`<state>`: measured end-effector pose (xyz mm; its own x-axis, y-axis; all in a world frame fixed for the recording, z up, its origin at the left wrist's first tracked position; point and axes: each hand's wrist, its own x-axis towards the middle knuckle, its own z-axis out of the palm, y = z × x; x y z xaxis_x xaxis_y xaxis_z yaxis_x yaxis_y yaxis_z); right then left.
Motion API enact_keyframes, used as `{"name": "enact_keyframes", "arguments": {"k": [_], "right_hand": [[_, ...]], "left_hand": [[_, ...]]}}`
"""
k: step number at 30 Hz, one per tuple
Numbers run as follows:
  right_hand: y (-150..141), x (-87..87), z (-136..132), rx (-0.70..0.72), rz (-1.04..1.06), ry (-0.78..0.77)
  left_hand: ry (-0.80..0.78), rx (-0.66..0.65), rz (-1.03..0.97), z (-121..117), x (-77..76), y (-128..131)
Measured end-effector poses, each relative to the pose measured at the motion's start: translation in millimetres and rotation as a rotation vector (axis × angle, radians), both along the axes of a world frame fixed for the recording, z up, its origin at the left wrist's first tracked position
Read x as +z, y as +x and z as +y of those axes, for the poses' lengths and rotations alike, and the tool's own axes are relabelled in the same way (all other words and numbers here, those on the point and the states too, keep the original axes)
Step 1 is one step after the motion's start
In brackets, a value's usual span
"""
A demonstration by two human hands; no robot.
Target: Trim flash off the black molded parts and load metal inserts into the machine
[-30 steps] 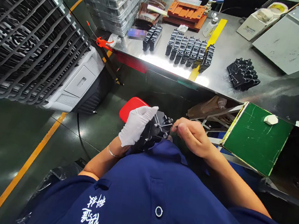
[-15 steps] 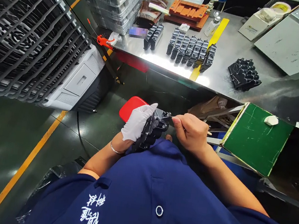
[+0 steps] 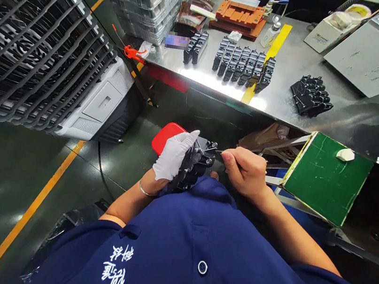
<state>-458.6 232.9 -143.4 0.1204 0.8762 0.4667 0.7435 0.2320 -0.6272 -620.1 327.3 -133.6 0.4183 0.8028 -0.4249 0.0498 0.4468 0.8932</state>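
My left hand, in a white glove, is closed around a ribbed black plastic part held close to my body. The part is tilted, and the glove covers its left side. To the right of it, my bare right hand is closed in a pinch on a thin pointed tool. The slim tip points left at the part's upper right end; I cannot tell if they touch. Most of the tool is hidden inside the fist.
On the metal bench stand a row of similar black parts, a separate black cluster and an orange fixture. A green board juts out at right. A caged fan unit stands left; a red stool is below.
My right hand has shifted slightly right, drawing the thin tool's tip back a little from the black part. My left hand keeps its hold, almost still.
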Motion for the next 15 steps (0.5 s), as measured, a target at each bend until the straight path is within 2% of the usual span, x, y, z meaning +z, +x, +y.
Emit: {"name": "enact_keyframes", "arguments": {"k": [4, 8, 12, 15], "right_hand": [[-2.7, -6.4, 0.7, -0.083, -0.149, 0.045], [-7.2, -9.3, -0.3, -0.083, -0.149, 0.019], [-4.9, -4.5, -1.7, 0.018, 0.027, -0.111], [1.6, 2.4, -2.0, 0.225, 0.245, -0.299]], "left_hand": [[-0.017, 0.01, 0.005, 0.6, -0.5, -0.5], [-0.018, 0.012, 0.012, 0.5, -0.8, -1.7], [-0.003, 0.018, 0.004, -0.9, -1.1, -2.5], [-0.018, 0.018, -0.005, -3.7, 1.6, -1.8]]}}
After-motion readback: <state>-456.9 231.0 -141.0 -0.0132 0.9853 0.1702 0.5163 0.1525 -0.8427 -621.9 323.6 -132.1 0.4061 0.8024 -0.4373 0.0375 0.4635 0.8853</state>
